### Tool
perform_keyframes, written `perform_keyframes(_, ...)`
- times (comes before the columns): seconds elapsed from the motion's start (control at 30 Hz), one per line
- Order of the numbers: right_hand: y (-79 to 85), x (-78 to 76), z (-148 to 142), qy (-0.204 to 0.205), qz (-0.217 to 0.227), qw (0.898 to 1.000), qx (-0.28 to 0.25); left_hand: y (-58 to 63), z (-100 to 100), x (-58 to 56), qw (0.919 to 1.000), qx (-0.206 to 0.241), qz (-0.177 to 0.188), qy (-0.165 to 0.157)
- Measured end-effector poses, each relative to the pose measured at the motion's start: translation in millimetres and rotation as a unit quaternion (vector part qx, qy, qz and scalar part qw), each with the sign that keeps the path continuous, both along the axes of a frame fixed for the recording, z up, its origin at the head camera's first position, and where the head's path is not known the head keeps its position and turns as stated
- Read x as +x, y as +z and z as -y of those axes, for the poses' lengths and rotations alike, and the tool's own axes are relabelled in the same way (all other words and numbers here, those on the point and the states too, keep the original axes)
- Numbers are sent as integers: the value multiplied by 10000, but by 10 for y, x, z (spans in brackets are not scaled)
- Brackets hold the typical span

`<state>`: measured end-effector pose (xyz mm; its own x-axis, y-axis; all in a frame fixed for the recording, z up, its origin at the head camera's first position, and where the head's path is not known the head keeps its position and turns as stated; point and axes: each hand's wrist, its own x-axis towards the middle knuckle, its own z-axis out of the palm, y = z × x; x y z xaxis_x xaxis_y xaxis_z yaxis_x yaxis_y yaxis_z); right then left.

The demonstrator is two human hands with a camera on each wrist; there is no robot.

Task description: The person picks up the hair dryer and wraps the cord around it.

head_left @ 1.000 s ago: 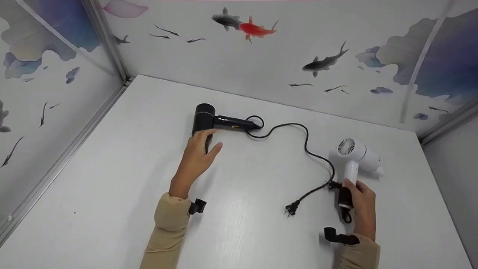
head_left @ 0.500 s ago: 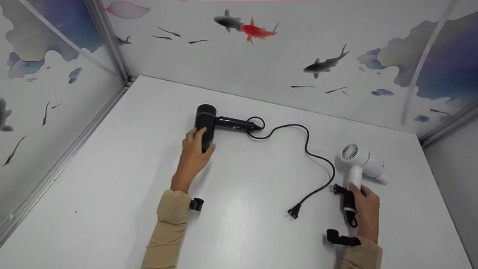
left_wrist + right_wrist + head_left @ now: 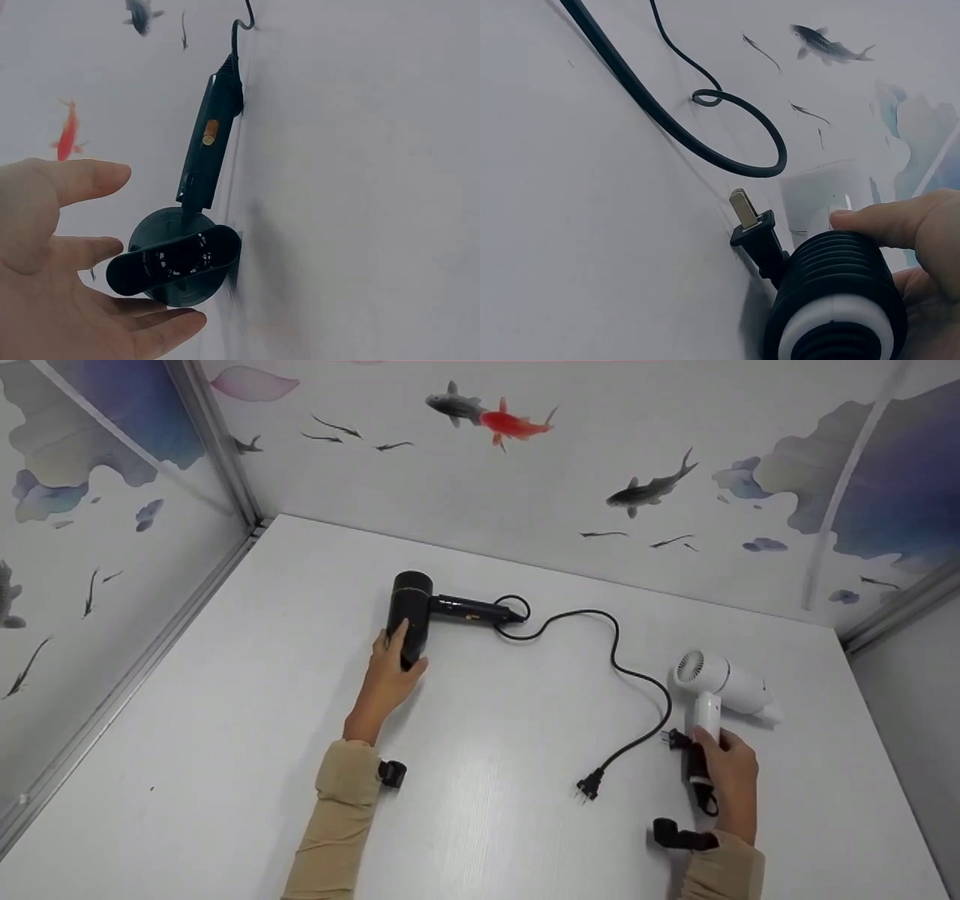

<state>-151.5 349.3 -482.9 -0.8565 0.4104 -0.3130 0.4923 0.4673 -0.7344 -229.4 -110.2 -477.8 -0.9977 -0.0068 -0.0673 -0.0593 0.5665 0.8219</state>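
A black hair dryer (image 3: 411, 600) lies on the white table in the head view, its handle pointing right. My left hand (image 3: 386, 675) is at the near end of its barrel, fingers spread along it. The left wrist view shows the thumb standing apart from the flat nozzle (image 3: 172, 262), with the other fingers (image 3: 97, 251) beside and below it. On the right, my right hand (image 3: 731, 772) grips the handle of a white hair dryer (image 3: 724, 679). Its dark lower part (image 3: 836, 277) fills the right wrist view, with a two-pin plug (image 3: 761, 244) sticking out beside it.
The black dryer's cord (image 3: 616, 649) winds rightward across the table (image 3: 480, 810) and ends in a plug (image 3: 590, 785) between the two hands. Panels painted with fish (image 3: 517, 424) stand behind and at both sides. Black camera mounts (image 3: 391, 774) sit on both wrists.
My left hand has shifted slightly back toward me along the black dryer's barrel. The white dryer has moved slightly nearer in my right hand, and its plug shows more clearly to the left.
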Motion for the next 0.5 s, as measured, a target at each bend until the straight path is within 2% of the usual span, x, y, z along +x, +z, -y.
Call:
perform_keyframes(0.3, 71, 21, -6, 185, 112, 9997, 142, -28, 0, -9, 9995, -245, 177, 52)
perform_keyframes(0.4, 122, 24, 2, 82, -62, 9995, 313, -28, -3, 2, 9991, -418, 80, -49)
perform_keyframes(0.5, 199, 45, 21, -81, -428, 9980, 452, -31, -1, 9, 9978, -633, 46, -176)
